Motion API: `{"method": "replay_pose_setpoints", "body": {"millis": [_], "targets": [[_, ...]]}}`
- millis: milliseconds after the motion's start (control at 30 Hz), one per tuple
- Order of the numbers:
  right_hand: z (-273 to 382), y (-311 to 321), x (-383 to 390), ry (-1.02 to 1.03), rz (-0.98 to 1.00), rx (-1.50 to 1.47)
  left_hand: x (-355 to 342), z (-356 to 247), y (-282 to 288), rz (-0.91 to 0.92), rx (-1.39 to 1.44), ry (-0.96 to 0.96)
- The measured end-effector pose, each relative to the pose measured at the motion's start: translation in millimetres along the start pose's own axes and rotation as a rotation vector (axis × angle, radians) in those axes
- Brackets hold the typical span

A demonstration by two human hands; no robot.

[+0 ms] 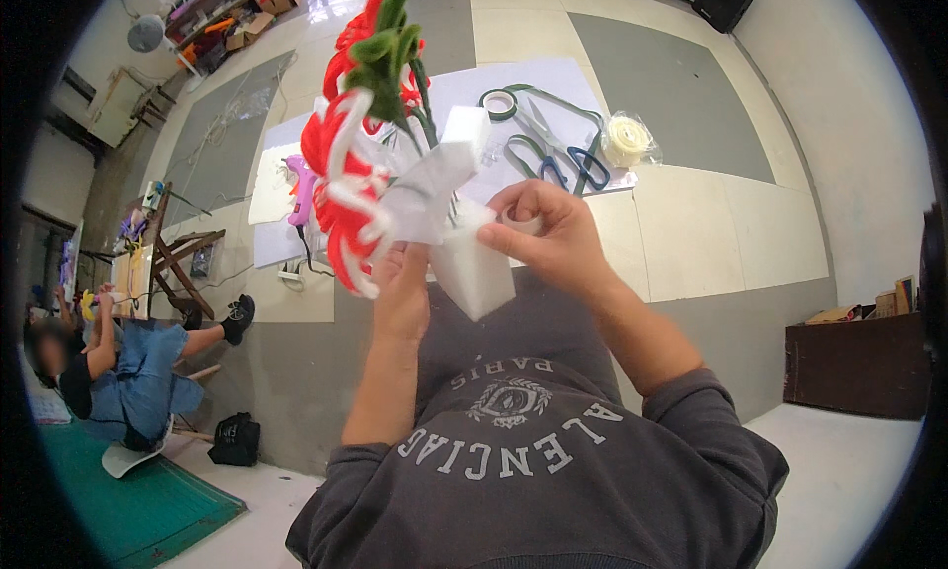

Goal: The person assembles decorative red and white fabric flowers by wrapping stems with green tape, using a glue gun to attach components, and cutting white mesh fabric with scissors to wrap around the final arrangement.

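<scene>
A white foam block stands in front of my body, its lower corner toward me. My left hand is closed at its left side, the fingertips partly hidden. My right hand has a roll of clear tape in its fingers, the thumb against the foam. A translucent strip crosses above the block, beside a second white foam piece. Red and white fuzzy flowers with green fuzzy leaves rise at the left on green stems.
On the white board beyond lie scissors, a green tape roll and a cream ribbon roll. A pink glue gun lies to the left. A person sits far left; a brown box stands right.
</scene>
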State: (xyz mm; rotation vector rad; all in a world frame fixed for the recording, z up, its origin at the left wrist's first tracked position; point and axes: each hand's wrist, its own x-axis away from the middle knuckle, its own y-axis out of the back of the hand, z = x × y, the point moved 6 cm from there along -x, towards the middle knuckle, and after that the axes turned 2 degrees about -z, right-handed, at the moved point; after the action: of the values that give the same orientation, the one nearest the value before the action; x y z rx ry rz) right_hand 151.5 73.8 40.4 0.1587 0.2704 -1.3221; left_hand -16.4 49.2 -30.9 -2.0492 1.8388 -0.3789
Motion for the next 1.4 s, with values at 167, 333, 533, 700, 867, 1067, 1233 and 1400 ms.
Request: {"method": "replay_pose_setpoints", "body": {"millis": [167, 333, 533, 700, 867, 1067, 1233, 1400], "targets": [[-1, -13, 4, 0.191, -0.007, 0.238, 13, -11, -18, 0.117, 0.025, -0.09], [-1, -19, 2, 0.173, 0.114, 0.193, 15, -22, -20, 0.041, -0.047, -0.083], [-15, -23, -1, 0.048, 0.282, -0.167, 14, -22, -8, -0.036, 0.039, -0.045], [-25, -26, -7, -0.038, 0.275, -0.333, 12, -28, 0, -0.082, -0.125, -0.088], [-55, -35, -18, -0.14, 0.218, -0.456, -3, -42, 0, -0.116, -0.27, -0.077], [-59, -17, -29, -0.114, 0.074, -0.092, -21, -70, -2, -0.155, -0.542, -0.097], [-53, 68, -33, 0.164, -0.326, 1.094, -26, -69, 3, -0.131, -0.517, -0.069], [-68, 93, -36, -0.126, -0.19, 1.401, -29, -64, 2, -0.115, -0.477, 0.014]]}}
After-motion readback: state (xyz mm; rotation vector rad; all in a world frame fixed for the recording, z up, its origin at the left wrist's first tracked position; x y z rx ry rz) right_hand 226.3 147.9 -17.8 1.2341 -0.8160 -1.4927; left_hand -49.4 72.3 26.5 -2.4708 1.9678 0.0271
